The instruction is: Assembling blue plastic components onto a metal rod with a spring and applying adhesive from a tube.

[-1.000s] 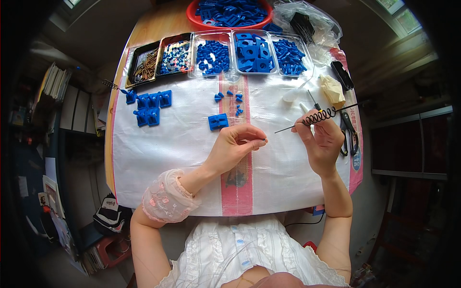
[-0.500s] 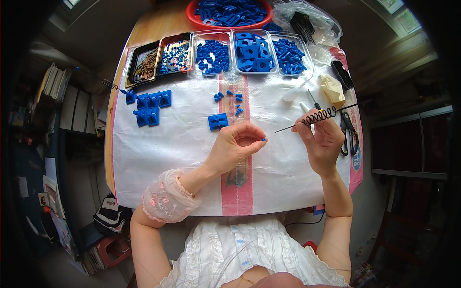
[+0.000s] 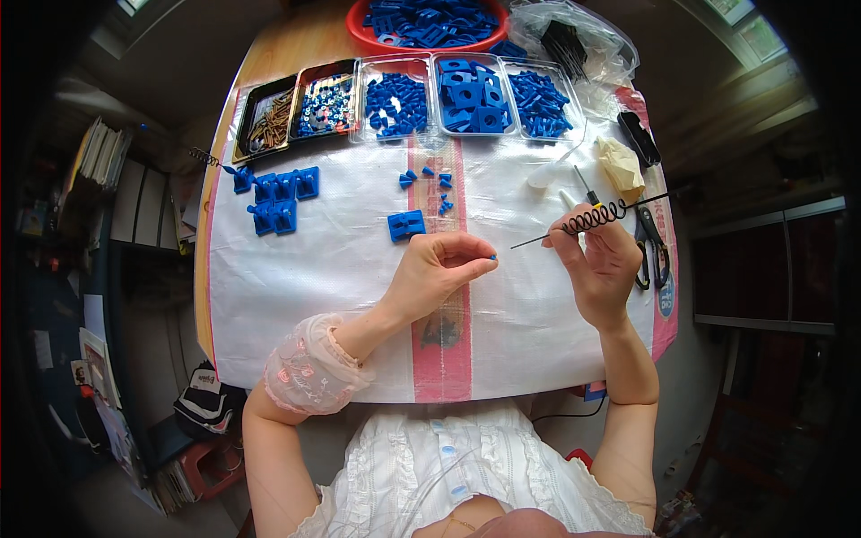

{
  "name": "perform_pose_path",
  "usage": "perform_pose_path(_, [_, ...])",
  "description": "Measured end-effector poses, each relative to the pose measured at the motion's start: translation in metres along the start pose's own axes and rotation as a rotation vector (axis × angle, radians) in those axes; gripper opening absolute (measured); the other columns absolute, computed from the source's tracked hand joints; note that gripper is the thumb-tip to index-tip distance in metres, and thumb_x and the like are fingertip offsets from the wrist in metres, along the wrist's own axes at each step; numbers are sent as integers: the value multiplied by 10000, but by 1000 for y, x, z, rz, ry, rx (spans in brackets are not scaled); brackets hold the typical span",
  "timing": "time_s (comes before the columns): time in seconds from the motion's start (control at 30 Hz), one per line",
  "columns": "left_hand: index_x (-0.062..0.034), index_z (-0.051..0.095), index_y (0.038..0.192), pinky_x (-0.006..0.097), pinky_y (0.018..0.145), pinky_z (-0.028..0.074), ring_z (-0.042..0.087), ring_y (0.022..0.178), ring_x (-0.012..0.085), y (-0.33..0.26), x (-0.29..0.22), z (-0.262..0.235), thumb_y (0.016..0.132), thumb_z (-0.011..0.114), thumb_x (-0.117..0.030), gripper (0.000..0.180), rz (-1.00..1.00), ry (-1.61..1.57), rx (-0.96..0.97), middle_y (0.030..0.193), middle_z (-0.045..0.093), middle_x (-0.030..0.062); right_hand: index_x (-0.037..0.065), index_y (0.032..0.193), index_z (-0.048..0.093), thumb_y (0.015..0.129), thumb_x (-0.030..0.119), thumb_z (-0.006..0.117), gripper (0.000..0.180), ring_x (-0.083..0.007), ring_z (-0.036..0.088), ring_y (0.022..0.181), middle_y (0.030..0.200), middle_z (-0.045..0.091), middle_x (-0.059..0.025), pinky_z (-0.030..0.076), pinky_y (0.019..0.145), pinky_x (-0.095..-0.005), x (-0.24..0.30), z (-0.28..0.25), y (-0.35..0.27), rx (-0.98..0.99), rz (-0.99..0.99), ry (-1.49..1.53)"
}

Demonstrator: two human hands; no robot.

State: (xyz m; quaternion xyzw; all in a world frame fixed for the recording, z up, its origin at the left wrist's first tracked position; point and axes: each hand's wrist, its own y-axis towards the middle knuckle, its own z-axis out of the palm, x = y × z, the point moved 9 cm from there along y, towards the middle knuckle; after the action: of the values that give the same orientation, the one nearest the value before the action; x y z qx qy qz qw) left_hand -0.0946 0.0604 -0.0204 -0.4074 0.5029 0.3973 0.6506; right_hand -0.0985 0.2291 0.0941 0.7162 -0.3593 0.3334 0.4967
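Between thumb and forefinger, my left hand (image 3: 437, 276) pinches a small blue piece (image 3: 493, 257); only its tip shows. My right hand (image 3: 599, 269) is closed on a black coiled wire spring (image 3: 594, 216), whose straight end points left toward the blue piece, a short gap apart. Just beyond my left hand lies a blue square plate with a raised fitting (image 3: 406, 225). Several small blue cone-shaped pieces (image 3: 445, 181) are scattered farther up. At the left stands a group of blue assembled plates (image 3: 284, 217), and a coiled spring (image 3: 204, 157) sticks out from one beside them.
Along the back are a tray of brass-coloured pins (image 3: 269, 125), a tray of small rings (image 3: 327, 103), and clear trays of blue parts (image 3: 471, 99). Behind them sits a red basin (image 3: 359, 36). Scissors (image 3: 659, 251), a screwdriver (image 3: 585, 184) and crumpled paper (image 3: 621, 169) lie at the right.
Almost nothing differs. Both hands keep their grips, and the wire's straight end has shifted very slightly left.
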Motion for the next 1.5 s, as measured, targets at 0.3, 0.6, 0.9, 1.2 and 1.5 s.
perform_pose_path(0.3, [-12,692,1004,207,828,535,660,904,64,1,3,2,888,703,-13,117,3,-43,34,973,696,11,-33,947,617,884,-79,662,90,-139,611,790,858,641,-97,538,738,-283,-1,1,1,-10,14,17])
perform_pose_path(0.6, [-8,706,996,216,833,543,670,912,80,3,-2,2,875,711,2,122,21,-56,37,965,705,27,-34,947,615,883,-76,664,91,-142,613,793,865,641,-101,536,738,-282,-2,1,0,-6,19,24])
perform_pose_path(0.9, [-13,705,991,207,814,537,658,890,68,5,5,-2,867,724,0,126,-25,-73,11,955,694,12,-4,934,676,824,-71,717,135,-88,563,718,851,699,-57,450,665,-236,2,4,-2,-31,-16,76])
perform_pose_path(1.2, [-27,692,981,165,731,485,608,818,15,6,11,-3,876,731,-27,112,-19,-26,38,912,659,-34,-10,912,685,801,-89,721,141,-101,561,694,842,690,-59,444,629,-236,3,13,-3,8,-43,80])
perform_pose_path(1.5, [-31,702,970,159,698,459,574,784,2,6,13,-3,870,741,-36,108,-11,-17,45,891,634,-50,3,903,677,798,-91,708,144,-99,574,675,837,699,-58,451,617,-237,1,18,-3,18,-52,45])
